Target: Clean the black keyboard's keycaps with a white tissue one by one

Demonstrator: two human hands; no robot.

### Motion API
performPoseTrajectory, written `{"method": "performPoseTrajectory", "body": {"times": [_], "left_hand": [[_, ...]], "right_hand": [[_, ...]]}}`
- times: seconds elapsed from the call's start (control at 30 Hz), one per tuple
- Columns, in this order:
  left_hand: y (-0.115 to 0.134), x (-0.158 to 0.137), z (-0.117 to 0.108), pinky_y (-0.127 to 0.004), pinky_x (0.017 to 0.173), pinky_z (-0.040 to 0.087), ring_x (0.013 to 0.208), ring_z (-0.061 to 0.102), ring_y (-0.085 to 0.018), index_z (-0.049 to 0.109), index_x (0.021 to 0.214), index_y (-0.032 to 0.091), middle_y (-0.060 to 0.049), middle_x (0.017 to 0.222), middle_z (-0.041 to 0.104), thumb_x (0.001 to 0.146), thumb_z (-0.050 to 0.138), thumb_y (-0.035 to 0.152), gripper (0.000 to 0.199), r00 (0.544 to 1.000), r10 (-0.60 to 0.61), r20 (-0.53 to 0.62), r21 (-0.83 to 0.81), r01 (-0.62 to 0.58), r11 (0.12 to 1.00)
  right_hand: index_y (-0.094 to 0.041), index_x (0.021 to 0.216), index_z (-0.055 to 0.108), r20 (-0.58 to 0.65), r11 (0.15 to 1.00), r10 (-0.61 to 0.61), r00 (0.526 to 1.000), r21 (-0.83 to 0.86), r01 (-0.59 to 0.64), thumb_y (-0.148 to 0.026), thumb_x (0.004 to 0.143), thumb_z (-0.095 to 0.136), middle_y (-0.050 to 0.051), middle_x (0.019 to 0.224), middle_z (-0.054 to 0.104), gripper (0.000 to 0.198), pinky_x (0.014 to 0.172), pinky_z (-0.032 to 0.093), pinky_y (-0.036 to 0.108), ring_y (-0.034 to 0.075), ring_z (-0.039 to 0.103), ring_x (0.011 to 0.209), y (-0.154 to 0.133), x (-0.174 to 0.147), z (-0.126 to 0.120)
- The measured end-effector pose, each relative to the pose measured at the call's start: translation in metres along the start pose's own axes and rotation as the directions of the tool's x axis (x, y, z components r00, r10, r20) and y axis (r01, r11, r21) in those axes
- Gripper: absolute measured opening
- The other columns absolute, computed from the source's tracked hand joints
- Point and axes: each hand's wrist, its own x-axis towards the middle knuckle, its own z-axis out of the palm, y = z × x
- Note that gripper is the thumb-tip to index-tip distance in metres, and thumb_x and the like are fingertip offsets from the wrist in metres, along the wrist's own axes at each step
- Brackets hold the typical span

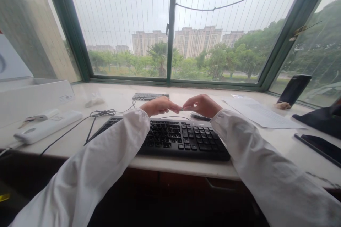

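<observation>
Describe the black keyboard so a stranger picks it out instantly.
From the green-framed window, drop to the white ledge. At its near edge, below the left hand and right hand, lies the keyboard, number pad capped, main section apparently missing keycaps: the ledge's widest black object.

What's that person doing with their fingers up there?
A person has their left hand and right hand fingertip to fingertip, pinching a tiny thing that's too small to make out. Their hands are up near the far edge of a black computer keyboard. Many of its letter keys look to be missing their caps, while the number pad looks mostly covered. Farther back lie what look like loose keycaps in rows.
</observation>
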Motion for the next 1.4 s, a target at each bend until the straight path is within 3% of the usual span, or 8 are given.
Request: {"method": "performPoseTrajectory", "body": {"times": [0.1,0.13,0.27,0.47,0.67,0.9,1.4], "left_hand": [[0.006,-0.002,-0.004,-0.024,0.034,0.021,0.038,0.038,-0.009,0.079,0.073,0.026,-0.004,0.055,0.064,0.065,0.073,0.059,0.035,0.935,-0.152,0.319,-0.061,0.181,0.982],[0.007,-0.002,-0.005,-0.024,0.035,0.021,0.039,0.039,-0.01,0.079,0.075,0.026,-0.004,0.058,0.065,0.064,0.073,0.059,0.035,0.927,-0.168,0.336,-0.068,0.202,0.977],[0.006,-0.003,-0.006,-0.023,0.038,0.026,0.045,0.045,-0.01,0.079,0.08,0.031,-0.002,0.071,0.071,0.06,0.076,0.056,0.032,0.918,-0.16,0.364,-0.029,0.183,0.983],[0.01,-0.005,0.001,-0.023,0.042,0.027,0.044,0.041,-0.008,0.079,0.078,0.027,0.0,0.06,0.066,0.061,0.076,0.053,0.031,0.896,-0.125,0.427,0.027,0.125,0.992],[0.013,-0.006,0.006,-0.023,0.052,0.034,0.059,0.05,-0.011,0.079,0.087,0.022,-0.002,0.074,0.07,0.059,0.077,0.055,0.043,0.87,-0.181,0.46,0.045,0.18,0.983],[0.016,-0.007,0.008,-0.026,0.068,0.04,0.076,0.061,-0.017,0.079,0.086,0.019,-0.005,0.081,0.075,0.065,0.075,0.046,0.034,0.884,-0.091,0.458,0.015,0.094,0.995],[0.015,-0.005,0.004,-0.026,0.069,0.039,0.08,0.062,-0.017,0.078,0.09,0.02,-0.004,0.085,0.075,0.067,0.072,0.053,0.041,0.871,-0.059,0.488,0.104,0.01,0.995]], "right_hand": [[-0.025,0.083,0.078,0.07,0.998,0.046,0.996,0.04,-0.048,-0.041,0.075,0.07,0.001,0.076,0.075,0.019,0.067,0.044,0.029,0.016,0.063,0.068,0.005,0.0,0.0],[-0.024,0.083,0.078,0.1,0.995,0.067,0.993,0.064,-0.074,-0.041,0.075,0.07,0.002,0.075,0.075,0.02,0.066,0.045,0.028,0.016,0.064,0.068,0.006,0.001,0.0],[-0.021,0.083,0.079,0.242,0.974,0.143,0.96,0.137,-0.18,-0.044,0.074,0.068,0.004,0.076,0.075,0.027,0.062,0.045,0.027,0.017,0.065,0.068,0.008,0.0,0.003],[-0.019,0.082,0.079,0.395,0.95,0.197,0.897,0.149,-0.275,-0.05,0.069,0.071,0.004,0.072,0.074,0.034,0.059,0.043,0.027,0.018,0.063,0.066,0.006,-0.002,0.008],[-0.017,0.085,0.079,0.437,0.962,0.201,0.877,0.08,-0.26,-0.054,0.068,0.07,0.004,0.074,0.074,0.042,0.061,0.041,0.026,0.017,0.062,0.068,0.009,-0.002,0.009],[-0.017,0.084,0.079,0.425,0.976,0.205,0.882,-0.026,-0.214,-0.051,0.071,0.068,0.003,0.07,0.072,0.038,0.059,0.038,0.024,0.015,0.06,0.067,0.007,-0.003,0.007],[-0.018,0.087,0.079,0.399,0.98,0.195,0.896,-0.037,-0.197,-0.043,0.072,0.07,0.004,0.074,0.074,0.031,0.062,0.042,0.024,0.015,0.063,0.07,0.003,-0.002,0.008]]}}
